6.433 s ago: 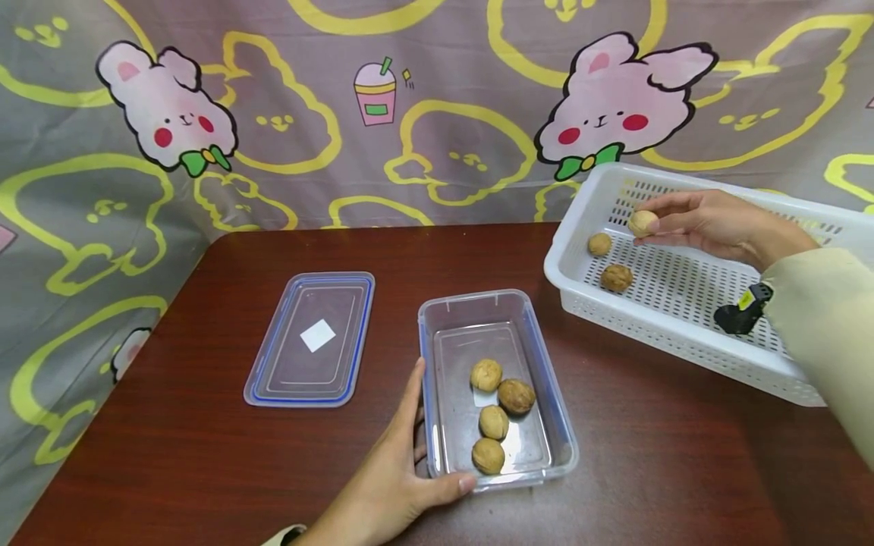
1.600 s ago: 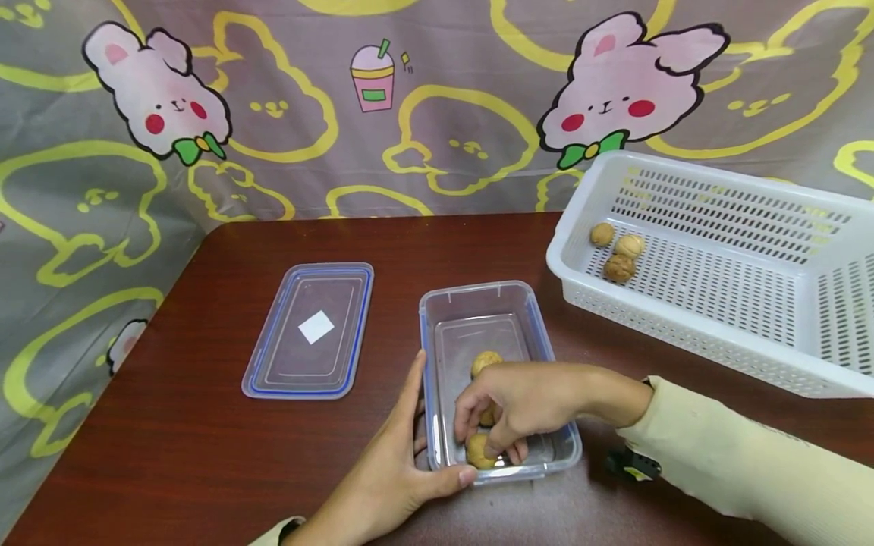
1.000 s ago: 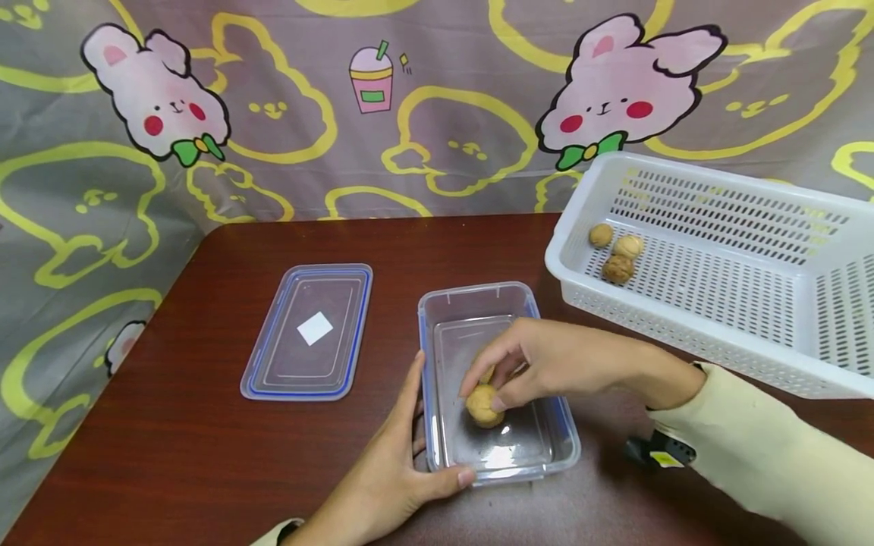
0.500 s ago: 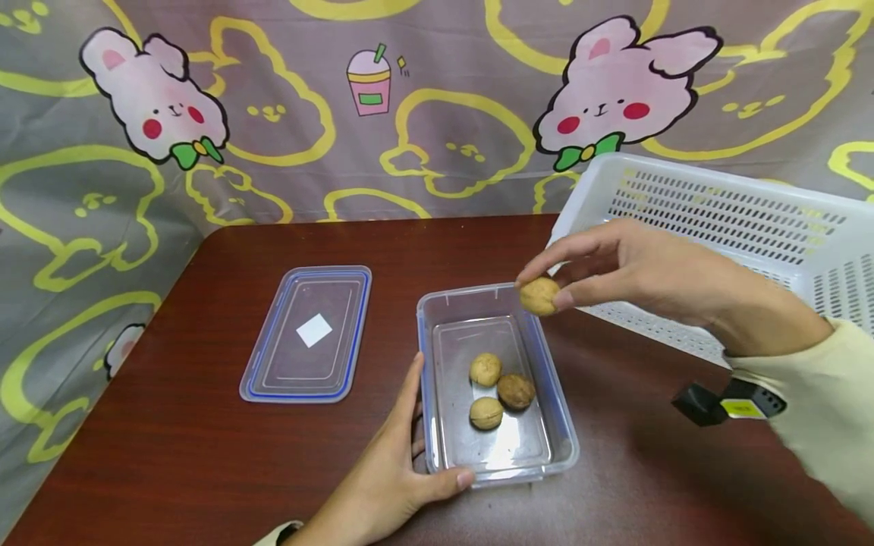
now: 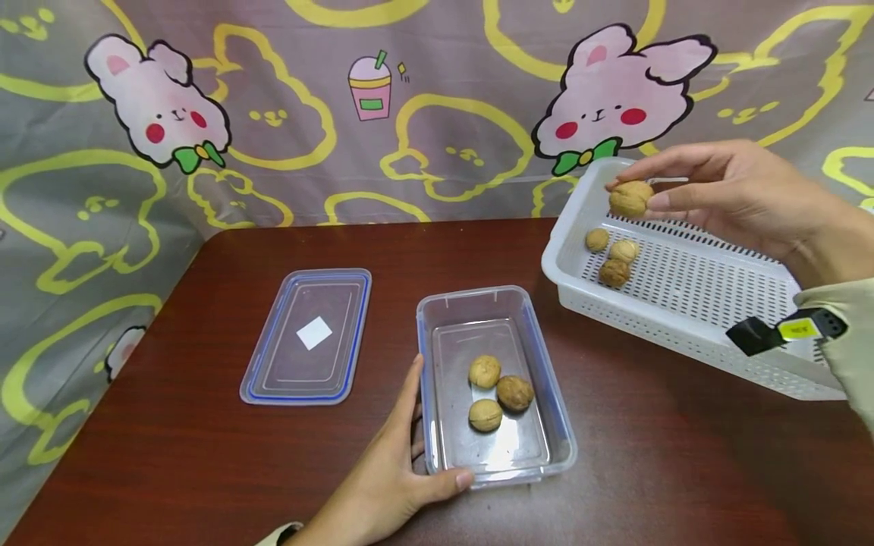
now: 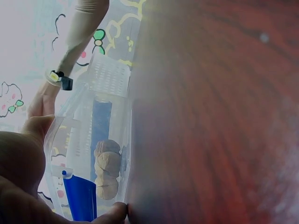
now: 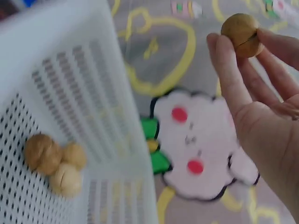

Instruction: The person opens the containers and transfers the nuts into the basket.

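Right hand (image 5: 758, 205) pinches a walnut (image 5: 630, 199) near the basket (image 5: 724, 277) (three walnuts (image 5: 614, 273) inside); left hand (image 5: 389, 466) grips a container (image 5: 471, 340) near a lid (image 5: 307, 371).

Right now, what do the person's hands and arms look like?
The left hand and right hand wear no gloves. The right sleeve and left cuff are pale cream. At that right sleeve's end sits a black, blocky device with a yellow label; a dark edge shows at the left cuff.

The right sleeve (image 5: 853, 341) (itself cut off) hides part of the basket (image 5: 635, 320).
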`<action>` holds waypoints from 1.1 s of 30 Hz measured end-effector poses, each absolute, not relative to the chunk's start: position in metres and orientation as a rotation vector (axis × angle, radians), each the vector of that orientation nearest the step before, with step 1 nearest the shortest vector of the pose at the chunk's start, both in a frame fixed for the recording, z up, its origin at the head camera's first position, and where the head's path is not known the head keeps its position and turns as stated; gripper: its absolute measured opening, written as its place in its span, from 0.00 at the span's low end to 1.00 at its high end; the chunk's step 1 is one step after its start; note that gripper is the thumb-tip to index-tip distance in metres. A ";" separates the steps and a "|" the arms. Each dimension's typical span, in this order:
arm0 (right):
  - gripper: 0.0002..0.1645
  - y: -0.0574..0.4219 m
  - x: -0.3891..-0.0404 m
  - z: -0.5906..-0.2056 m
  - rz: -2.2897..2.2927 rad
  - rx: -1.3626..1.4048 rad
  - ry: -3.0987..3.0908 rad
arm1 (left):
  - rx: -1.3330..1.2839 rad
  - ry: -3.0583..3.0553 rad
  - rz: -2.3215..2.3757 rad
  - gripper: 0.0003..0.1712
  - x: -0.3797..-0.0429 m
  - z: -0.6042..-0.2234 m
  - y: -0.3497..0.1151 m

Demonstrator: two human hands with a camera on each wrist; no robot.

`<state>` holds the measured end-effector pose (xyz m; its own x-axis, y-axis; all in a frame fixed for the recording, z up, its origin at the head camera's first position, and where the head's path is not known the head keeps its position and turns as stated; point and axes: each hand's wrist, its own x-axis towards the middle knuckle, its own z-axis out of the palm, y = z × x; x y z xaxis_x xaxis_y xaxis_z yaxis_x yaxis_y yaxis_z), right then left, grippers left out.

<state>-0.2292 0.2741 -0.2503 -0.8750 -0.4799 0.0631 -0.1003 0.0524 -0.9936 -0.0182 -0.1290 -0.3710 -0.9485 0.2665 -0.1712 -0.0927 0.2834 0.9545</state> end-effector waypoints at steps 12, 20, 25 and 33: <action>0.25 0.329 -0.263 -0.286 -1.798 -0.334 2.122 | 0.162 2.235 1.719 0.77 -0.019 -0.372 -0.128; 0.25 0.342 -0.272 -0.308 -1.588 -0.313 2.226 | 0.173 2.205 1.744 0.77 -0.019 -0.372 -0.129; 0.26 0.347 -0.275 -0.320 -1.467 -0.417 2.161 | 0.172 2.215 1.734 0.77 -0.019 -0.372 -0.129; 0.28 0.353 -0.279 -0.332 -1.314 -0.408 1.983 | 0.177 2.231 1.728 0.77 -0.020 -0.373 -0.129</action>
<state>-0.2788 0.3535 -0.3316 -0.6968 -0.6044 -0.3861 0.1198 0.4327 -0.8935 -0.0196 -0.1292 -0.3728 -0.9435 0.2850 -0.1689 -0.0923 0.2636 0.9602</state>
